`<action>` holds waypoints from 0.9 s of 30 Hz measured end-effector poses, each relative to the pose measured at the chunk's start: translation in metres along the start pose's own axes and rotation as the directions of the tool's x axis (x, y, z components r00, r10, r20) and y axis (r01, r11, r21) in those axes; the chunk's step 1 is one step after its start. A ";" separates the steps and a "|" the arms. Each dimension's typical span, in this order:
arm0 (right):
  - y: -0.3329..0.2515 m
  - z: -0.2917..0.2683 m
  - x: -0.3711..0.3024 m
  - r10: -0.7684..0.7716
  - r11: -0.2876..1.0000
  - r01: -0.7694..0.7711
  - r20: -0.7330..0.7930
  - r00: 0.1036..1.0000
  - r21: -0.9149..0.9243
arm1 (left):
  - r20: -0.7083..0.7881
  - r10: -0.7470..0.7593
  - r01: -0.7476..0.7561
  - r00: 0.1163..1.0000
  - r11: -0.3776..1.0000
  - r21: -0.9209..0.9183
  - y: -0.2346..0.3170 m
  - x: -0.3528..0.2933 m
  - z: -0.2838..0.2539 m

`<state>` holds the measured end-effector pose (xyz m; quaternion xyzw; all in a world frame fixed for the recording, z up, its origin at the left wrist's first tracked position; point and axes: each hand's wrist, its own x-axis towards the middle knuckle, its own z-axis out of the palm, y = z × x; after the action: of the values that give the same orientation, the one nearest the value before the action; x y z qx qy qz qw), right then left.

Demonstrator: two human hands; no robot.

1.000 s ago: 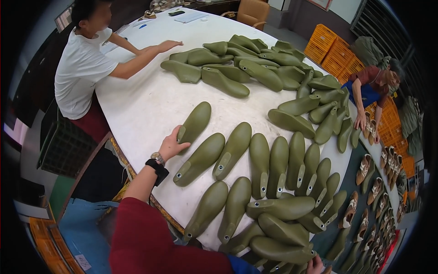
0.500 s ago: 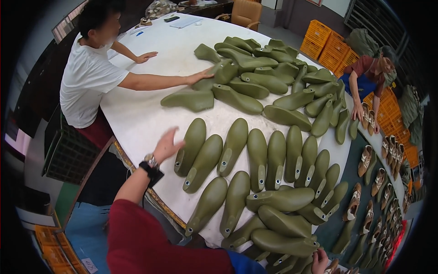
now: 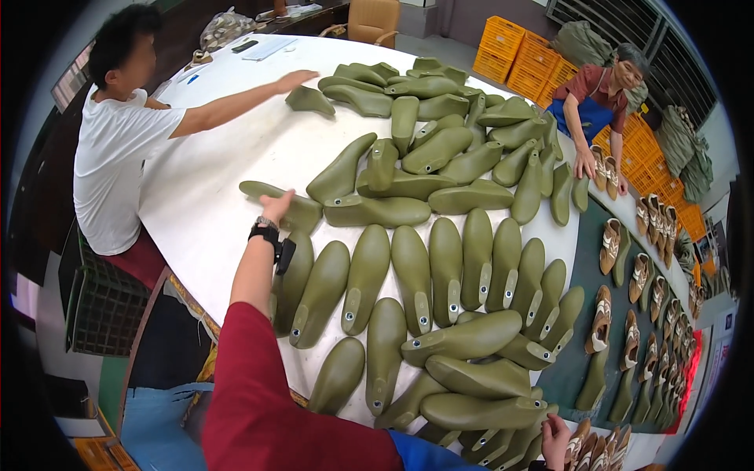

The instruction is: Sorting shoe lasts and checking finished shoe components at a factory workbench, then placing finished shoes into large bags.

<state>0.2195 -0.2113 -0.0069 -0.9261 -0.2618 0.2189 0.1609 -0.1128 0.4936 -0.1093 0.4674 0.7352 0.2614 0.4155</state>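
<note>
My left hand (image 3: pixel 276 206) reaches across the white table and is closed over a green shoe last (image 3: pixel 302 213) lying on its side. Below that wrist, several green shoe lasts (image 3: pixel 367 275) lie side by side in a row, toes pointing away from me. At the lower right, my right hand (image 3: pixel 556 439) has its fingers curled beside the heel ends of a pile of lasts (image 3: pixel 479 414); whatever it may hold is hidden. A jumbled heap of more lasts (image 3: pixel 440 149) covers the far middle of the table.
At the left, a person in a white shirt (image 3: pixel 118 165) stretches an arm toward a last (image 3: pixel 310 100). Another person in a blue apron (image 3: pixel 585 114) handles shoes at the far right. Brown-and-white shoes (image 3: pixel 601 318) and lasts line a green surface (image 3: pixel 577 282). Orange crates (image 3: pixel 499 47) stand behind.
My left hand has moved forward onto a last at the heap's near left. The person in white has drawn their arm back from the heap. My view has shifted slightly.
</note>
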 end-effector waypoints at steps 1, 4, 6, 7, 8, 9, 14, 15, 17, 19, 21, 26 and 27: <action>-0.005 -0.001 0.000 0.006 1.000 -0.006 0.003 1.000 0.000 | -0.058 0.038 -0.040 0.998 0.999 -0.028 0.003 0.007 0.000; -0.019 -0.006 -0.001 0.029 1.000 -0.029 -0.002 1.000 -0.011 | -0.103 -0.060 0.077 0.993 0.982 0.170 0.004 0.027 0.013; -0.023 -0.009 -0.003 0.049 0.998 -0.049 -0.002 0.999 -0.025 | -0.110 -0.149 0.170 0.983 0.963 0.209 0.001 0.037 0.023; -0.022 -0.009 -0.004 0.038 0.999 -0.038 -0.010 0.999 -0.006 | -0.150 -0.134 0.154 0.980 0.980 0.129 0.001 0.042 0.025; -0.020 -0.008 -0.006 0.027 1.000 -0.027 -0.015 1.000 0.014 | -0.182 -0.151 0.163 0.972 0.985 0.058 -0.002 0.044 0.025; -0.016 -0.006 -0.006 0.034 0.999 -0.034 -0.018 0.999 0.020 | -0.205 -0.135 0.129 0.969 0.991 -0.046 -0.003 0.044 0.025; 0.015 0.015 -0.006 0.045 0.959 -0.014 -0.102 0.994 0.282 | 0.250 -0.035 0.128 0.968 0.922 -0.366 -0.013 0.008 -0.020; 0.019 0.020 -0.005 0.056 0.952 -0.017 -0.121 0.991 0.306 | 0.270 0.018 0.084 0.963 0.929 -0.361 -0.013 -0.008 -0.029; 0.022 0.026 -0.005 0.058 0.946 -0.023 -0.101 0.993 0.324 | 0.370 0.053 0.108 0.927 0.910 -0.400 -0.010 -0.049 -0.049; 0.018 0.030 -0.004 0.022 0.944 0.018 -0.118 0.993 0.330 | 0.546 0.074 0.234 0.835 0.850 -0.472 -0.005 -0.104 -0.058; 0.010 0.031 -0.004 -0.006 0.934 0.051 -0.128 0.992 0.354 | 0.666 0.109 0.281 0.738 0.848 -0.449 -0.002 -0.168 -0.059; -0.003 0.027 -0.007 -0.046 0.920 0.101 -0.150 0.988 0.379 | 0.926 0.194 0.270 0.325 0.919 -0.288 0.004 -0.278 -0.030; -0.003 0.027 -0.008 -0.065 0.910 0.127 -0.166 0.984 0.395 | 0.922 0.159 0.256 0.353 0.931 -0.259 0.008 -0.273 -0.025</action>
<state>0.1987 -0.2084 -0.0261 -0.8726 -0.2436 0.1904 0.3782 -0.0710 0.2506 0.0100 0.4251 0.3200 0.0662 0.8441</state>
